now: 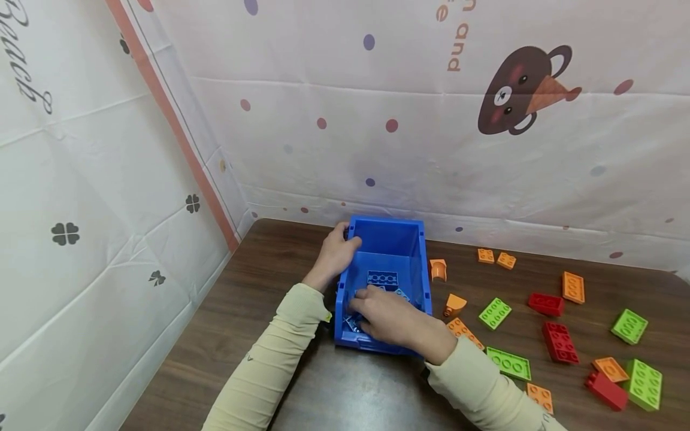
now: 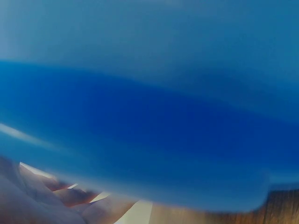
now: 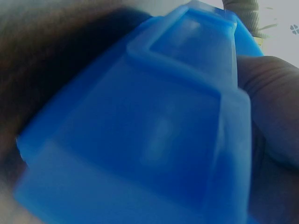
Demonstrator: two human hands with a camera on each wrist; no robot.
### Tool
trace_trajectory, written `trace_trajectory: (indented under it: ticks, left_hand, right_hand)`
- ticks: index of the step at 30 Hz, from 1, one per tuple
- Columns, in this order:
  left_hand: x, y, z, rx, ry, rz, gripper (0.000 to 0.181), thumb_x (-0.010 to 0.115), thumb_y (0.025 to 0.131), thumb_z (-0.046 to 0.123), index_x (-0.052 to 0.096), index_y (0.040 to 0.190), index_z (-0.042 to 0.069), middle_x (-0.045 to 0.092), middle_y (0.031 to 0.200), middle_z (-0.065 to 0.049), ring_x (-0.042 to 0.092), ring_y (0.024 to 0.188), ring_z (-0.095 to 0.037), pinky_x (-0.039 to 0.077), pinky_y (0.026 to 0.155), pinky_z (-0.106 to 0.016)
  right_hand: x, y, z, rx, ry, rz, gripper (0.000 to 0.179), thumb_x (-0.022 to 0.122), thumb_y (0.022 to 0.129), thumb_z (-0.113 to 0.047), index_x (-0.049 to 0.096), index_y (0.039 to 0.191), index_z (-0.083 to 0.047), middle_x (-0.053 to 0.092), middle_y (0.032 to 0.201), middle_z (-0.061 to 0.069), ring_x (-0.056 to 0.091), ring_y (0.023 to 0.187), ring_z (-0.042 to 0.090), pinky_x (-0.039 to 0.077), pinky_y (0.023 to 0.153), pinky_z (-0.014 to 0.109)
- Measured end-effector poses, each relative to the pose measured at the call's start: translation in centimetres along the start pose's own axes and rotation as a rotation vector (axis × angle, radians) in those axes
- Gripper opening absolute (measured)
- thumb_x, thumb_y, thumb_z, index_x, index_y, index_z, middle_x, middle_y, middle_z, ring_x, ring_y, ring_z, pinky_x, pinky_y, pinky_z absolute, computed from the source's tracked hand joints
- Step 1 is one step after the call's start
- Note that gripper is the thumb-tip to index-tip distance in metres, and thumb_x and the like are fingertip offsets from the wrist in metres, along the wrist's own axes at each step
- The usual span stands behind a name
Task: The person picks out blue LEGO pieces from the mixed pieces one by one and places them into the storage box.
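A blue plastic bin (image 1: pixel 385 266) stands on the table with several blue toy bricks (image 1: pixel 382 279) lying inside. My left hand (image 1: pixel 335 250) grips its left wall near the back, thumb over the rim and fingers outside. In the left wrist view the bin's wall (image 2: pixel 140 116) fills most of the picture above the fingers. My right hand (image 1: pixel 390 316) reaches over the right side into the front of the bin, fingers bent down among the bricks. I cannot tell whether those fingertips hold a brick. The right wrist view shows the bin's outside (image 3: pixel 154 135) close up.
Right of the bin, orange bricks (image 1: pixel 573 287), green bricks (image 1: pixel 495 313) and red bricks (image 1: pixel 560 342) lie scattered on the brown table (image 1: pixel 226 335). An orange curved piece (image 1: pixel 438 269) lies close to its right wall. A printed white sheet (image 1: pixel 323 155) hangs behind and at the left.
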State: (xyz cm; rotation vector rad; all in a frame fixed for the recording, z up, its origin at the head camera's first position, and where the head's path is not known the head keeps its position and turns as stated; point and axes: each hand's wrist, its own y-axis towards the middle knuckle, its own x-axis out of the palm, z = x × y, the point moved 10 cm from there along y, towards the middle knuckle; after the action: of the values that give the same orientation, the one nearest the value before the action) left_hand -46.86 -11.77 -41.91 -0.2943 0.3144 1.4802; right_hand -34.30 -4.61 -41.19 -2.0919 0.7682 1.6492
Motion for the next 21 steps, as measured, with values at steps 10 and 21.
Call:
trace_trajectory:
  ticks: [10,21]
  left_hand:
    - [0.02,-0.03,-0.03,-0.005,0.008,0.001,0.053,0.053,0.104,0.02,0.046,0.154,0.003,0.06,0.141,-0.02,0.062,0.118,-0.036,0.053,0.101,-0.06]
    - [-0.15,-0.07,0.1,0.003,0.013,0.009,0.053,0.053,0.104,0.019,0.047,0.154,0.003,0.063,0.132,-0.017,0.06,0.11,-0.033,0.054,0.096,-0.056]
  right_hand:
    - [0.38,-0.22,0.07,0.014,0.046,0.027,0.019,0.076,0.098,-0.006,0.076,0.116,-0.004,0.076,0.109,0.009,0.071,0.101,0.024,0.061,0.09,0.043]
    - [0.42,-0.4,0.16,0.041,0.072,0.059,0.017,0.076,0.097,-0.005,0.076,0.114,-0.005,0.076,0.11,0.007,0.072,0.102,0.024,0.061,0.086,0.044]
